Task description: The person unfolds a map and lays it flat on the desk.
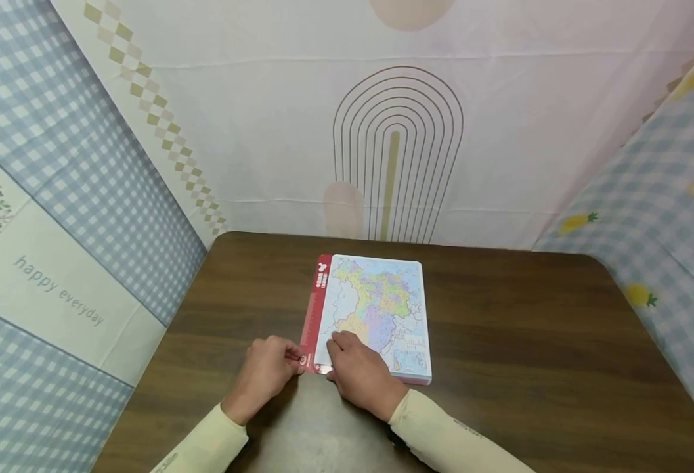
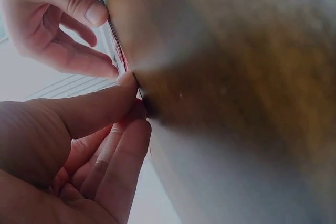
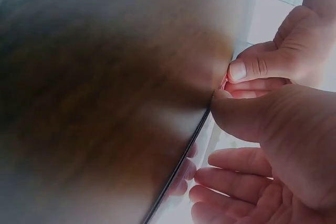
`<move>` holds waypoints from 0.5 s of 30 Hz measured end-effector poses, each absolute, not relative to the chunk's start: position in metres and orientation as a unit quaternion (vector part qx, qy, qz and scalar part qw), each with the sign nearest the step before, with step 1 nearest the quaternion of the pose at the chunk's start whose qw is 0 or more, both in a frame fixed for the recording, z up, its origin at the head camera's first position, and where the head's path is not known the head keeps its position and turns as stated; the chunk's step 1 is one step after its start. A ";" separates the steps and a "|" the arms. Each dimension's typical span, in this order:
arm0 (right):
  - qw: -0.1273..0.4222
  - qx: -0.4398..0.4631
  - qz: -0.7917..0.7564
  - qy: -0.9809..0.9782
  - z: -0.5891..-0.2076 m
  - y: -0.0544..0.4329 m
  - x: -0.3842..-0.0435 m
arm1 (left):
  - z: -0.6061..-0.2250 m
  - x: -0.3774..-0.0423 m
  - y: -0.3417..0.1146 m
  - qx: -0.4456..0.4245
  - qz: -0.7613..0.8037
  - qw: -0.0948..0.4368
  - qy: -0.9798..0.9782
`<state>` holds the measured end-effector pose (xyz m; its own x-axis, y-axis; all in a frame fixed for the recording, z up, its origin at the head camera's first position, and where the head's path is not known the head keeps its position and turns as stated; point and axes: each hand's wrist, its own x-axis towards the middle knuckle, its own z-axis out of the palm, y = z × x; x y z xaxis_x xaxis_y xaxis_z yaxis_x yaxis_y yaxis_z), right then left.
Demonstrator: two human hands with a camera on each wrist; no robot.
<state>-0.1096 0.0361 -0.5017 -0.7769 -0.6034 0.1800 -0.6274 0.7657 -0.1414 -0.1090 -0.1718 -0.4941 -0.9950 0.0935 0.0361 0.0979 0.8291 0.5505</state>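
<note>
A flat printed map [image 1: 382,299] with a red left border lies on the table, its surface glossy and its near right edge showing some thickness. At its near left corner my left hand [image 1: 266,364] pinches the red border between thumb and fingertips. The left wrist view shows that left hand [image 2: 79,145] close up at the thin edge. My right hand [image 1: 358,371] lies over the map's near edge. In the right wrist view, the thumb of that hand [image 3: 268,145] touches the edge, while its other fingers extend beside the map's surface, apart from the thumb.
The dark wooden table [image 1: 530,341] extends to both sides of the map. A white cloth [image 1: 264,144] with an arch pattern hangs behind it. Checked cloths hang at the left [image 1: 75,131] and right [image 1: 672,210].
</note>
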 end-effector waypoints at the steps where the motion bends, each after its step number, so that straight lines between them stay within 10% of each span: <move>1: 0.065 0.328 0.095 -0.937 -0.502 0.035 -0.110 | -0.494 -0.109 -0.172 -0.052 -0.286 0.003 -0.957; 15: 0.123 0.345 -0.013 -0.930 -0.504 0.036 -0.102 | -0.493 -0.110 -0.171 -0.052 -0.279 -0.006 -0.959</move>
